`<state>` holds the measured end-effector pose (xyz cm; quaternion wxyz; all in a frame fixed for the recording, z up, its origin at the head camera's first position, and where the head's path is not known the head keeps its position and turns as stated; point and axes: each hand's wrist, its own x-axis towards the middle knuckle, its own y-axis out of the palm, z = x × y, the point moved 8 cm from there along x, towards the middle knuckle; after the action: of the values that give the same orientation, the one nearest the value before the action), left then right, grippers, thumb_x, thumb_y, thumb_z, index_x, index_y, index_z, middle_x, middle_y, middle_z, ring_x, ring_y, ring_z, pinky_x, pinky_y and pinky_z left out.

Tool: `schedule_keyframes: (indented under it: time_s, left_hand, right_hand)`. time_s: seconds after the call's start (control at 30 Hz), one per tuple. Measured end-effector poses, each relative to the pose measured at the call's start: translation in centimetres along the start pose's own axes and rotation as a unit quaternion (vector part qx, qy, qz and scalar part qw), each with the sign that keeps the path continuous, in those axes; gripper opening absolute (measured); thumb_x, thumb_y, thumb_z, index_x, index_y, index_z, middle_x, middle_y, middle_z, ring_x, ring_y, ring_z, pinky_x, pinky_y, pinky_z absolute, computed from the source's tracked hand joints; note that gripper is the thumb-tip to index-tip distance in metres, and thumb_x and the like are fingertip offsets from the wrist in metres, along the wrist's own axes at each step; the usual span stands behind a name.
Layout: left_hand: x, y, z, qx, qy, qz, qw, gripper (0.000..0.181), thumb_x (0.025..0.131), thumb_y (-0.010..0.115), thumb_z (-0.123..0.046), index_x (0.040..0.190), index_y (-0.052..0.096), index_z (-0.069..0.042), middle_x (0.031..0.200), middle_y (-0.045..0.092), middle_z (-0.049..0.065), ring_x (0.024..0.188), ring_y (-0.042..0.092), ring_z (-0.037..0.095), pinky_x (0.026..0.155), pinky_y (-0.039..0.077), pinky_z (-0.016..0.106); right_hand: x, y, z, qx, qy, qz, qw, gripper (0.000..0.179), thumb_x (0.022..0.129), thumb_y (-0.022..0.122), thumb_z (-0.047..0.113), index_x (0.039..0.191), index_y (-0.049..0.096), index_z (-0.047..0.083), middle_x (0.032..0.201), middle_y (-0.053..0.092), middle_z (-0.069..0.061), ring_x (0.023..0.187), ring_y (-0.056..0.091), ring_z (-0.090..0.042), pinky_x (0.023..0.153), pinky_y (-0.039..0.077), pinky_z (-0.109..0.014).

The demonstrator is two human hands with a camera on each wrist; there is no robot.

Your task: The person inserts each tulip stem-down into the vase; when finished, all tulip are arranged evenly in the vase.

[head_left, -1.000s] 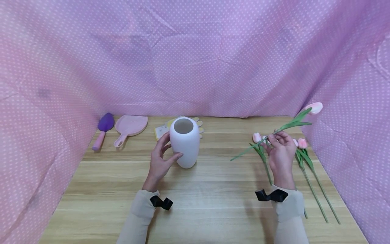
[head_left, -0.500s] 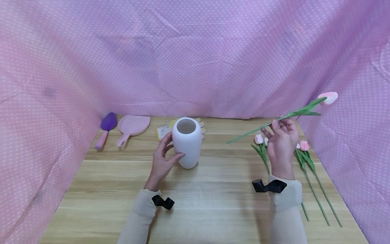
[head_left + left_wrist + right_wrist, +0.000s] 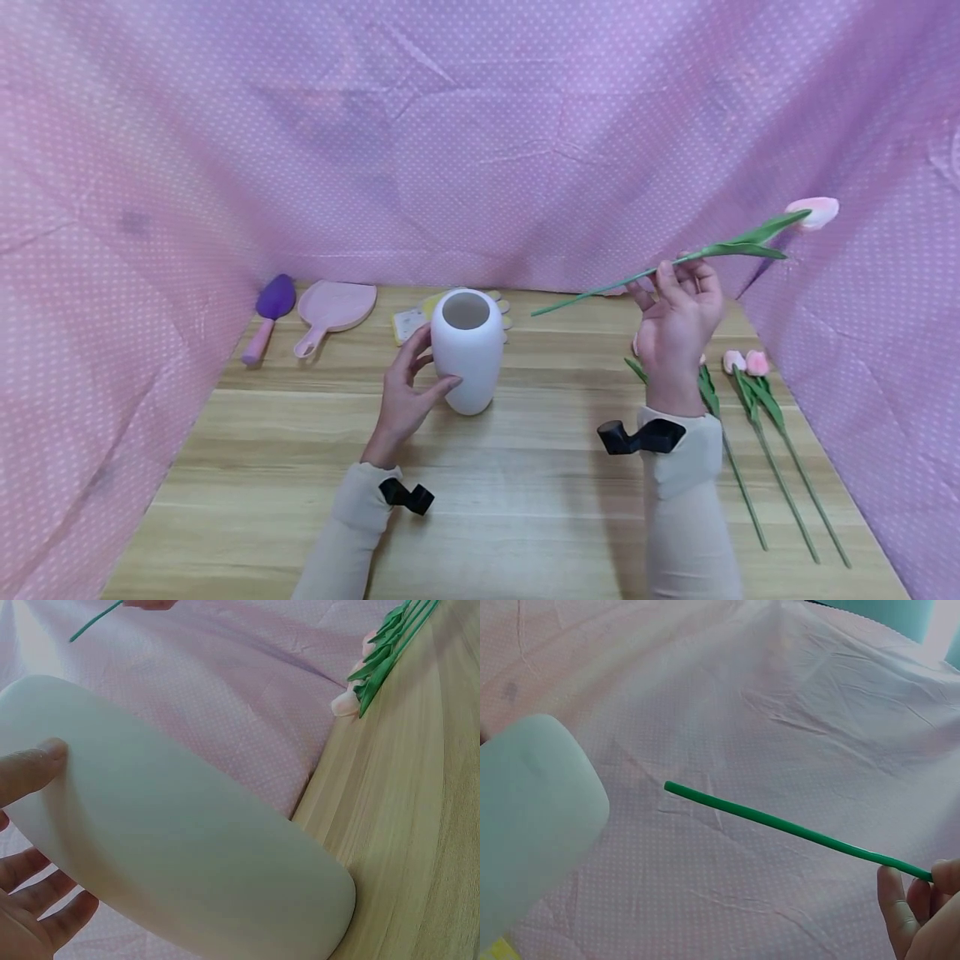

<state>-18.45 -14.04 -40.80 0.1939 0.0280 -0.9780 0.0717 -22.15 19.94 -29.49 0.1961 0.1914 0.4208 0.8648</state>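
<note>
A white vase point(image 3: 468, 358) stands upright on the wooden table, its round mouth facing up. My left hand point(image 3: 408, 400) holds its left side, with the thumb point(image 3: 45, 761) on the front and the other fingers around the back. To the right, above the table, my right hand point(image 3: 682, 312) pinches the green stem of a pink-and-white tulip point(image 3: 813, 212). The bare stem end point(image 3: 682, 789) points left toward the vase and is apart from it. The blossom hangs out at the upper right, with its leaves point(image 3: 750, 246) just beyond my fingers.
Several more tulips point(image 3: 757, 363) lie at the table's right side, some partly hidden behind my right hand. At the back left are a purple trowel point(image 3: 276, 297) and a pink dustpan-shaped scoop point(image 3: 337, 307). Yellow-and-white gloves point(image 3: 408, 323) lie behind the vase. Pink dotted cloth surrounds the table.
My right hand has lifted the tulip higher and moved it slightly left, so the stem end is nearer the vase and above its earlier height. My left hand keeps its hold on the vase.
</note>
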Motion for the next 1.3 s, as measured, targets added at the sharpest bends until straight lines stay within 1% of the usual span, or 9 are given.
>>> schedule_keyframes:
  time_s: [0.17, 0.27, 0.57, 0.7, 0.83, 1.0, 1.1, 1.23, 1.3]
  left_hand:
    - [0.0, 0.0, 0.1, 0.001, -0.006, 0.001, 1.0, 0.082, 0.077, 0.082, 0.005, 0.149, 0.045, -0.009, 0.151, 0.051, 0.011, 0.136, 0.05, 0.02, 0.103, 0.048, 0.017]
    - [0.0, 0.0, 0.2, 0.001, -0.006, 0.001, 1.0, 0.082, 0.077, 0.082, 0.005, 0.149, 0.045, -0.009, 0.151, 0.051, 0.01, 0.137, 0.05, 0.024, 0.103, 0.048, 0.017]
    - [0.1, 0.1, 0.1, -0.001, -0.007, 0.004, 1.0, 0.082, 0.077, 0.082, 0.004, 0.149, 0.045, -0.01, 0.151, 0.051, 0.009, 0.135, 0.05, 0.019, 0.104, 0.048, 0.019]
    - [0.0, 0.1, 0.1, -0.002, -0.009, 0.003, 1.0, 0.081, 0.077, 0.082, 0.004, 0.149, 0.045, -0.011, 0.151, 0.051, 0.009, 0.136, 0.05, 0.019, 0.104, 0.048, 0.019]
    - [0.0, 0.0, 0.1, -0.002, -0.008, 0.002, 1.0, 0.081, 0.078, 0.081, 0.004, 0.149, 0.045, -0.011, 0.151, 0.051, 0.009, 0.136, 0.05, 0.016, 0.104, 0.048, 0.018]
    - [0.0, 0.0, 0.1, -0.002, -0.006, 0.002, 1.0, 0.081, 0.078, 0.081, 0.005, 0.149, 0.045, -0.01, 0.152, 0.05, 0.01, 0.134, 0.049, 0.006, 0.104, 0.048, 0.018]
    - [0.0, 0.0, 0.1, -0.001, -0.004, 0.003, 1.0, 0.081, 0.078, 0.08, 0.005, 0.149, 0.044, -0.01, 0.152, 0.05, 0.01, 0.133, 0.049, 0.001, 0.105, 0.048, 0.018]
    - [0.0, 0.0, 0.0, 0.0, -0.003, 0.003, 1.0, 0.081, 0.078, 0.081, 0.006, 0.149, 0.045, -0.009, 0.151, 0.05, 0.011, 0.132, 0.049, 0.0, 0.105, 0.048, 0.018]
    - [0.0, 0.1, 0.0, 0.0, -0.004, 0.002, 1.0, 0.081, 0.078, 0.081, 0.006, 0.149, 0.045, -0.009, 0.151, 0.05, 0.011, 0.133, 0.049, 0.001, 0.105, 0.048, 0.018]
  right_hand:
    - [-0.4, 1.3, -1.1, -0.005, 0.001, 0.014, 0.9999, 0.017, 0.085, 0.071, -0.008, 0.096, 0.059, -0.001, 0.08, 0.056, -0.008, 0.065, 0.065, -0.019, 0.053, 0.061, -0.032]
    - [-0.6, 1.9, -1.7, -0.021, 0.004, 0.02, 0.9996, 0.016, 0.087, 0.069, -0.007, 0.098, 0.059, 0.001, 0.081, 0.055, -0.007, 0.068, 0.064, -0.018, 0.055, 0.062, -0.032]
    - [-1.5, 3.7, -3.6, -0.067, 0.008, 0.047, 0.9966, 0.017, 0.09, 0.067, -0.005, 0.1, 0.057, 0.006, 0.086, 0.054, -0.004, 0.077, 0.06, -0.014, 0.057, 0.062, -0.029]
    - [-1.9, 4.2, -4.5, -0.071, 0.013, 0.054, 0.9959, 0.018, 0.091, 0.065, -0.006, 0.099, 0.057, 0.007, 0.086, 0.054, -0.003, 0.076, 0.059, -0.013, 0.058, 0.062, -0.028]
    - [-2.3, 4.4, -5.3, -0.071, 0.018, 0.055, 0.9958, 0.019, 0.091, 0.064, -0.008, 0.098, 0.057, 0.008, 0.085, 0.054, -0.002, 0.076, 0.058, -0.012, 0.059, 0.063, -0.029]
    - [-2.9, 4.8, -6.1, -0.083, 0.017, 0.063, 0.9944, 0.021, 0.091, 0.063, -0.009, 0.101, 0.058, 0.009, 0.086, 0.054, -0.001, 0.076, 0.06, -0.012, 0.059, 0.062, -0.028]
    - [-3.2, 5.0, -6.6, -0.091, 0.016, 0.07, 0.9933, 0.023, 0.091, 0.062, -0.011, 0.099, 0.057, 0.01, 0.086, 0.054, -0.001, 0.075, 0.06, -0.011, 0.058, 0.062, -0.027]
    - [-3.6, 5.1, -7.4, -0.103, 0.021, 0.08, 0.9912, 0.025, 0.09, 0.06, -0.014, 0.096, 0.056, 0.009, 0.084, 0.055, 0.0, 0.073, 0.058, -0.009, 0.058, 0.061, -0.027]
    - [-3.8, 5.0, -7.9, -0.111, 0.024, 0.087, 0.9897, 0.025, 0.09, 0.06, -0.015, 0.098, 0.056, 0.008, 0.084, 0.056, 0.0, 0.073, 0.059, -0.009, 0.059, 0.061, -0.027]
